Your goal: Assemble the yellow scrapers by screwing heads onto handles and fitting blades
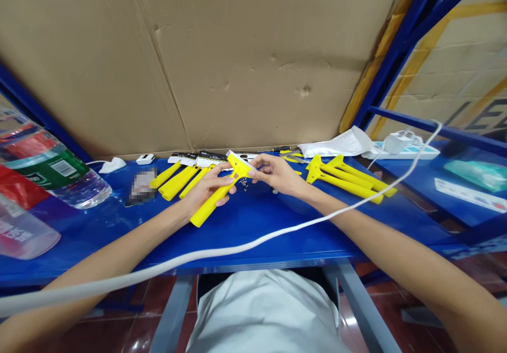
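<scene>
A yellow scraper (214, 200) with a T-shaped head and a pale blade edge is held tilted above the blue table. My left hand (209, 187) is closed around it just below the head. The thumb and fingers of my right hand (277, 173) pinch the right end of the head; anything small between them is hidden. Several small metal screws (244, 183) lie on the table behind the held scraper. More yellow scrapers (178, 181) lie left of my left hand, their heads by black-and-white packets (214, 159). Other yellow scrapers (348, 181) lie beyond my right forearm.
A white cable (253, 245) crosses in front of both forearms. Large bottles (59, 168) stand at the left. Along the back are a screwdriver (280, 148), a white pouch (336, 142) and a power strip (420, 151). Cardboard (245, 63) walls the rear.
</scene>
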`<state>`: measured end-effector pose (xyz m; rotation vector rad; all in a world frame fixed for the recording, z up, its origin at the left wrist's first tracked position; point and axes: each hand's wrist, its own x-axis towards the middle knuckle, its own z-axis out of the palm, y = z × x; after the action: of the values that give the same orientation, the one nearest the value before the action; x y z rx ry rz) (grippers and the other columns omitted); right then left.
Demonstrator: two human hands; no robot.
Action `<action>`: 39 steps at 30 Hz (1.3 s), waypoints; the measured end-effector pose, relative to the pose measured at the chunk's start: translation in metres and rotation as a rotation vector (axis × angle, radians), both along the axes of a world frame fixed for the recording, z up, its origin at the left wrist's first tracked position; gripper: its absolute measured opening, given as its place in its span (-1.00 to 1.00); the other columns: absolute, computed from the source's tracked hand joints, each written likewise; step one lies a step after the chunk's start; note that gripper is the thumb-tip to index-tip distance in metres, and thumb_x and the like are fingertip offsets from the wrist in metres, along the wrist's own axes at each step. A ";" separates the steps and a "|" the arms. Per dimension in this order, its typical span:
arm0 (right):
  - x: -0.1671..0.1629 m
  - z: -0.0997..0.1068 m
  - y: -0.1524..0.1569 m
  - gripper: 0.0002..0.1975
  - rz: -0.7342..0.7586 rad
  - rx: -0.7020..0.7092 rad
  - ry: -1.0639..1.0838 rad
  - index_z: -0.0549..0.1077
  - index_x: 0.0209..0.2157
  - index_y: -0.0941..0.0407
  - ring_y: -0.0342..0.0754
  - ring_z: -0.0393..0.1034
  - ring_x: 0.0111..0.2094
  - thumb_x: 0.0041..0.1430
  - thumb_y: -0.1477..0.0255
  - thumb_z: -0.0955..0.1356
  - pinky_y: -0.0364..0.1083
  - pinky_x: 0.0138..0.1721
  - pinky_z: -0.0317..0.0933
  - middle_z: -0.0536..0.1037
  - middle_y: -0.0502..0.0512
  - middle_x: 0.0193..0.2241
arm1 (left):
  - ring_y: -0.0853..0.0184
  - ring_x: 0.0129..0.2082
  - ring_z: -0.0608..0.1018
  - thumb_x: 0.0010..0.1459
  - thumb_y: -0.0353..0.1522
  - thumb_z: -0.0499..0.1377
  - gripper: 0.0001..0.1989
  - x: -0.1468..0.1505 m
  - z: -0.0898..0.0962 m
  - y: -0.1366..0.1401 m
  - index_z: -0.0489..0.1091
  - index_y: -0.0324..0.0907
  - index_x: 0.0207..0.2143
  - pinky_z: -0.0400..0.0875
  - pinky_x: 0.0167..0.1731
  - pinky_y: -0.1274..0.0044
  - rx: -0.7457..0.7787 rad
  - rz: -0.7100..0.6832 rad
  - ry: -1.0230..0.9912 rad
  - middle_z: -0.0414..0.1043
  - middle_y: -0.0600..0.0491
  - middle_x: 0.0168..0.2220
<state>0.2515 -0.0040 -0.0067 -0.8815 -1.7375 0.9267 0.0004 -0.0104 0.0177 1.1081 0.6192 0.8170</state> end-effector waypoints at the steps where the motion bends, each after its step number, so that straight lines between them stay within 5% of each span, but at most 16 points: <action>1: 0.000 0.002 -0.001 -0.50 -0.008 -0.018 -0.004 0.53 -0.12 0.10 -0.04 0.67 -0.31 0.17 0.02 0.60 -0.07 -0.29 0.54 0.70 0.13 -0.12 | 0.37 -0.52 0.55 0.07 -0.46 0.48 -0.47 0.000 0.000 0.000 0.35 -0.11 0.04 0.24 -0.76 0.67 0.004 -0.003 0.002 0.51 0.06 -0.31; 5: 0.001 0.006 -0.002 -0.46 -0.043 -0.005 -0.010 0.55 -0.18 0.10 -0.01 0.67 -0.32 0.11 -0.05 0.62 -0.07 -0.32 0.53 0.71 0.12 -0.19 | 0.36 -0.52 0.55 0.06 -0.46 0.48 -0.46 0.001 0.001 -0.001 0.35 -0.10 0.04 0.25 -0.76 0.67 0.011 0.025 -0.008 0.50 0.07 -0.33; 10: 0.006 0.001 0.004 -0.58 -0.132 0.132 -0.080 0.54 -0.14 0.08 0.01 0.66 -0.26 0.56 0.03 0.29 0.01 -0.14 0.53 0.71 0.10 -0.28 | 0.38 -0.44 0.58 0.05 -0.49 0.46 -0.47 -0.003 0.006 0.000 0.39 -0.08 0.05 0.24 -0.75 0.71 0.041 0.095 -0.087 0.49 0.06 -0.21; 14: 0.010 -0.007 0.005 -0.84 -0.188 0.400 -0.538 0.65 -0.06 0.08 0.08 0.62 -0.10 0.51 0.37 0.39 0.06 -0.03 0.45 0.71 0.18 -0.08 | 0.43 -0.42 0.56 0.07 -0.50 0.44 -0.49 -0.009 0.011 0.002 0.40 -0.05 0.04 0.25 -0.73 0.73 0.073 0.102 -0.154 0.48 0.05 -0.14; 18: 0.007 -0.013 0.003 -0.80 -0.107 0.544 -0.873 0.74 -0.06 0.06 0.14 0.60 -0.02 0.37 0.55 0.48 0.08 -0.03 0.42 0.70 0.23 -0.01 | 0.43 -0.42 0.55 0.07 -0.51 0.43 -0.50 -0.011 0.013 0.002 0.39 -0.03 0.03 0.25 -0.73 0.73 0.087 0.100 -0.177 0.45 0.07 -0.16; 39: -0.004 -0.011 -0.005 -0.88 -0.132 0.528 -0.882 0.66 -0.15 0.15 0.12 0.62 -0.09 0.41 0.57 0.42 0.06 -0.07 0.47 0.67 0.27 -0.03 | 0.39 -0.41 0.60 0.04 -0.48 0.48 -0.46 -0.009 0.008 0.003 0.40 -0.05 0.04 0.30 -0.72 0.70 0.114 0.091 -0.116 0.50 0.08 -0.16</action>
<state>0.2478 -0.0087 -0.0175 -1.0972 -2.4496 -0.0882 -0.0088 -0.0070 0.0258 1.1327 0.5338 0.9982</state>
